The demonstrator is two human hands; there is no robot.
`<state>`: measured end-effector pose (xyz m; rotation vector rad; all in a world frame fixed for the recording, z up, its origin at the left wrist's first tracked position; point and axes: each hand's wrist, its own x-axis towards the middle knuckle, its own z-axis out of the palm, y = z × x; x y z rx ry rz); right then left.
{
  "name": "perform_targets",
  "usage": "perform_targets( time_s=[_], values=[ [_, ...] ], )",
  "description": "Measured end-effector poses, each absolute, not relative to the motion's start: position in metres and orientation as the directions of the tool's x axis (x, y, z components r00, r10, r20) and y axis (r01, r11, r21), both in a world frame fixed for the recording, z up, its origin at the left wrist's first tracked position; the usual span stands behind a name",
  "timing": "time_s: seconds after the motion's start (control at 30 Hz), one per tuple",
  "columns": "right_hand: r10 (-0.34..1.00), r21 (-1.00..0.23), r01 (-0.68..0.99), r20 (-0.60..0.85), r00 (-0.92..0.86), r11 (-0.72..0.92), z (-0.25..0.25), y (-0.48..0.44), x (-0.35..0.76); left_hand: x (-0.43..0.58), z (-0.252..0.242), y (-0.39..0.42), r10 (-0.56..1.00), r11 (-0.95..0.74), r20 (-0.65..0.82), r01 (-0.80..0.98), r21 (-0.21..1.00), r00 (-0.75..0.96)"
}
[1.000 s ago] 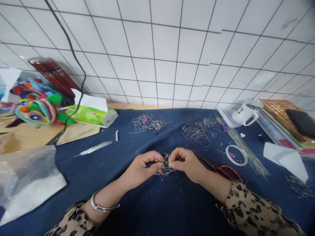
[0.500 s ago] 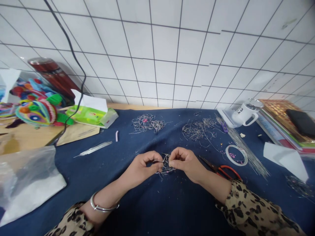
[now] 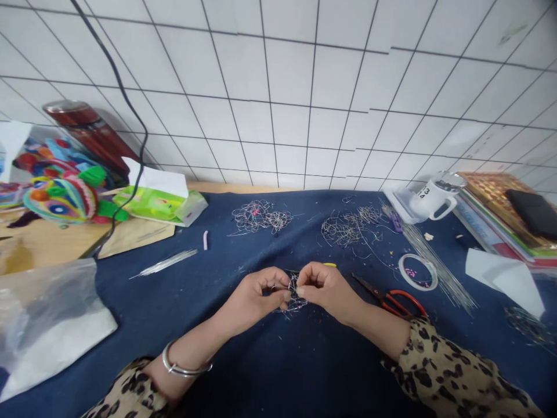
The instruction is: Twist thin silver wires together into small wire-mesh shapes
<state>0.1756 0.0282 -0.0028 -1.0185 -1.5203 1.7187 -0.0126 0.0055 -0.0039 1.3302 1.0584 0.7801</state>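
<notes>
My left hand [image 3: 261, 296] pinches thin silvery wire [image 3: 292, 284] between thumb and fingers. Opposite it, my right hand [image 3: 324, 290] is closed on the same wire, thumb against forefinger. A small tangle of wire [image 3: 296, 303] with tiny pinkish specks lies just under the fingertips, partly covered by them. Behind my right fingers a bit of a yellow-handled tool [image 3: 331, 265] shows; its rest is hidden. Scissors with orange-red handles [image 3: 402, 302] lie right of my right hand, their dark blades pointing toward it.
Two heaps of tangled wire, one left [image 3: 259, 217] and one right [image 3: 348, 226], lie toward the wall. A white ring dish [image 3: 418, 271] holds pink beads beside long straight wires [image 3: 435, 261]. A white mug [image 3: 437, 197] stands back right; a plastic bag [image 3: 56, 325] lies left.
Both hands stay nearly in place, with small shifts of the fingers on the wire. The yellow handle now shows behind my right hand. The whole view has shifted slightly.
</notes>
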Motion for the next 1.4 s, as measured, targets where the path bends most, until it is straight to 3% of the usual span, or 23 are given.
perform_targets(
  time_s=[0.57, 0.93, 1.0, 1.1, 1.27, 1.4],
  values=[
    [0.859, -0.971, -0.036, -0.192, -0.474, -0.237, -0.005, 0.027, 0.172, -0.013, -0.001, 0.004, 0.938, -0.029, -0.074, 0.292, 0.956, 0.338],
    [0.878, -0.981, 0.129, -0.187, -0.44, -0.144, -0.005, 0.022, 0.17, -0.014, -0.008, -0.001, 0.911, -0.382, 0.189, 0.578, 0.721, 0.366],
    [0.889, -0.981, 0.066, -0.195, -0.414, -0.184, -0.006, 0.021, 0.168, -0.014, -0.009, -0.001, 0.911, -0.381, 0.193, 0.564, 0.733, 0.364],
    [0.892, -0.978, 0.017, -0.195, -0.408, -0.206, -0.005, 0.021, 0.168, -0.014, -0.007, 0.001, 0.93, -0.287, 0.133, 0.45, 0.845, 0.343],
    [0.864, -0.985, 0.171, -0.055, -0.501, 0.037, 0.005, 0.026, 0.174, -0.016, -0.003, 0.005, 0.952, -0.16, 0.072, 0.284, 0.945, 0.299],
    [0.801, -0.862, 0.269, 0.226, -0.554, 0.43, 0.001, 0.031, 0.179, -0.017, -0.004, 0.004, 0.955, -0.099, 0.039, 0.192, 0.976, 0.293]
  ],
)
